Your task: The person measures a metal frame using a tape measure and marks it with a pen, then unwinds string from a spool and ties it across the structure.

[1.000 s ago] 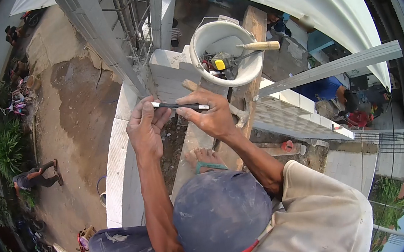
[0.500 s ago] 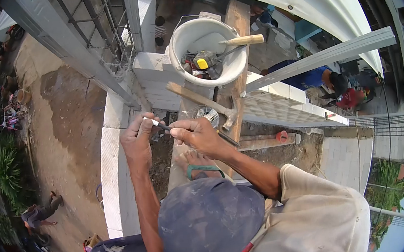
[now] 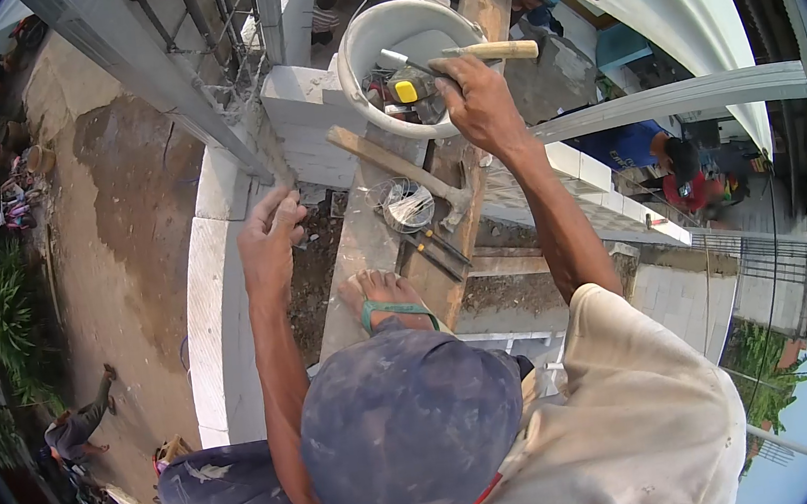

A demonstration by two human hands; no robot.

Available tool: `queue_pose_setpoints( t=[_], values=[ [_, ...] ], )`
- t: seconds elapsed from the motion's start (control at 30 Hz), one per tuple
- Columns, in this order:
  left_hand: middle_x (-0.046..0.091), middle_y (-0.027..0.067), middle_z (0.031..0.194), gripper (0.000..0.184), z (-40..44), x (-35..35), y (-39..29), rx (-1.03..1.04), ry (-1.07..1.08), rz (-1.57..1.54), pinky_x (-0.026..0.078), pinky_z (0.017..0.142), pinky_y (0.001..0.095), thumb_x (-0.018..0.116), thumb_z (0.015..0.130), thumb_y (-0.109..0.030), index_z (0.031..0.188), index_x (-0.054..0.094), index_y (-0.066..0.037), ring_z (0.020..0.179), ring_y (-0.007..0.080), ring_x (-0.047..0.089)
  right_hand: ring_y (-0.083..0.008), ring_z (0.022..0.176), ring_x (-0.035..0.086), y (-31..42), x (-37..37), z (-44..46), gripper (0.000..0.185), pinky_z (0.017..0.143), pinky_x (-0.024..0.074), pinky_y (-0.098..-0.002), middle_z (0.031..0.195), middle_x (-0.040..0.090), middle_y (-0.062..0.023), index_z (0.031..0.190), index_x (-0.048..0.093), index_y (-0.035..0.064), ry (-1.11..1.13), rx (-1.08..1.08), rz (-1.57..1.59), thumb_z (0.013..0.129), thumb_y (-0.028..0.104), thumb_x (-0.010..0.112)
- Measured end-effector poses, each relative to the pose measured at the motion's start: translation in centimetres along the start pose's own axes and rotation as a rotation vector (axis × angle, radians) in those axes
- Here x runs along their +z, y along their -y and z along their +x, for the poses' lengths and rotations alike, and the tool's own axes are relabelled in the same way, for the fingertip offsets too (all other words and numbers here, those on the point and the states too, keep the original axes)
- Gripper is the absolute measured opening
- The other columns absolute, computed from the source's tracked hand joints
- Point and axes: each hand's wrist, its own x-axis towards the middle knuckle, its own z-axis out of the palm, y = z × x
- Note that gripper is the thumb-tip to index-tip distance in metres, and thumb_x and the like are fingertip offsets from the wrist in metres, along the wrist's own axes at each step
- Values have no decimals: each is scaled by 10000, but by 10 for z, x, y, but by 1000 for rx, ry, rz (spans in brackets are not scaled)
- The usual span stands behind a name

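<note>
Over the rim of the white bucket (image 3: 355, 87), my right hand (image 3: 481, 106) is closed at the fingertips on a marker (image 3: 394, 57). Its white end points into the bucket, and its darker part runs to my fingers. Just beyond those fingers a wooden tool handle (image 3: 505, 50) lies across the rim. Inside the bucket is a tape measure (image 3: 406, 90) with a yellow face. My left hand (image 3: 270, 233) is raised beside the white block wall (image 3: 212, 296), its fingers curled to the thumb with nothing visible between them. A wooden-handled hammer (image 3: 393, 168) rests on the plank (image 3: 353, 248).
A coil of wire (image 3: 408, 205) and pliers (image 3: 434, 250) lie on the plank near my sandalled foot (image 3: 387, 299). Metal posts (image 3: 141, 83) rise at the left, with another metal bar (image 3: 667, 99) at the right. People (image 3: 633, 148) are beyond the right-hand wall; another person (image 3: 83, 427) is below left.
My hands have parted. The right hand has carried the marker up and right from the left hand to the bucket. My left hand stays near the wall, slightly higher.
</note>
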Motion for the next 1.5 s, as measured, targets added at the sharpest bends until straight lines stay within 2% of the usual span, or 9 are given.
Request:
queue_pose_setpoints(
  t=[0.17, 0.27, 0.4, 0.57, 0.8, 1.03, 1.1, 1.4, 1.5],
  values=[
    [725, 156, 1276, 537, 6, -16, 33, -75, -98, 221, 544, 949, 348, 735, 1010, -265, 1409, 629, 79, 1147, 206, 690, -377, 1189, 658, -62, 5, 40, 379, 1010, 521, -502, 1175, 707, -168, 1275, 708, 63, 95, -18, -569, 896, 74, 703],
    [717, 128, 1296, 565, 7, -17, 48, -79, -9, 293, 544, 925, 342, 712, 1011, -310, 1446, 607, 37, 1089, 178, 699, -355, 1233, 635, -33, 2, 25, 418, 1040, 508, -506, 1238, 691, -135, 1298, 700, 93, 1, -125, -460, 881, 92, 729],
    [725, 201, 1294, 521, 5, -5, 46, -118, 57, 271, 513, 1066, 354, 720, 1005, -219, 1401, 619, 104, 1196, 248, 690, -367, 1327, 559, 19, 14, -37, 580, 1115, 489, -490, 1397, 591, -167, 1373, 651, 106, 399, -123, 51, 817, 62, 811],
    [718, 243, 1309, 536, 6, 2, 49, -110, 195, 375, 527, 1058, 363, 716, 996, -204, 1414, 602, 113, 1228, 271, 689, -384, 1412, 466, 39, 17, -67, 688, 1148, 442, -536, 1548, 439, -129, 1426, 607, 121, 408, -264, -310, 776, 48, 822],
    [710, 259, 1323, 529, 0, 10, 52, -125, 200, 365, 531, 1062, 375, 706, 990, -184, 1411, 601, 117, 1231, 288, 694, -369, 1405, 486, 31, 18, -69, 847, 1132, 433, -548, 1475, 507, -139, 1442, 567, 115, 349, -276, -223, 652, 79, 871],
    [680, 269, 1361, 655, 0, 12, 53, -92, 297, 379, 525, 1077, 403, 756, 968, -286, 1459, 563, 103, 1274, 312, 668, -393, 1449, 494, 15, 63, -95, 794, 1143, 439, -599, 1534, 545, -146, 1520, 542, 209, 760, -332, -252, 784, 108, 823],
    [667, 269, 1376, 721, -3, 13, 57, -75, 326, 388, 526, 1076, 423, 780, 965, -359, 1485, 551, 84, 1292, 315, 653, -379, 1350, 517, 7, 68, -98, 893, 1095, 462, -539, 1414, 523, -161, 1457, 528, 89, 843, -208, -236, 650, 155, 904],
    [731, 129, 1178, 649, -13, 39, 2, 44, 302, 278, 582, 881, 323, 838, 925, -287, 1406, 583, 67, 992, 176, 713, -395, 1232, 554, 99, 30, -77, 955, 1051, 494, -512, 1280, 536, -203, 1438, 502, 2, 338, -104, 156, 650, 287, 958],
    [736, 116, 1174, 595, -25, 4, -61, -2, 337, 85, 592, 886, 320, 807, 938, -255, 1397, 601, 60, 1010, 169, 719, -311, 1396, 510, 109, 13, -50, 1197, 1131, 483, -480, 1498, 489, -152, 1585, 399, 7, 386, 100, 537, 649, 430, 1013]
  ],
)
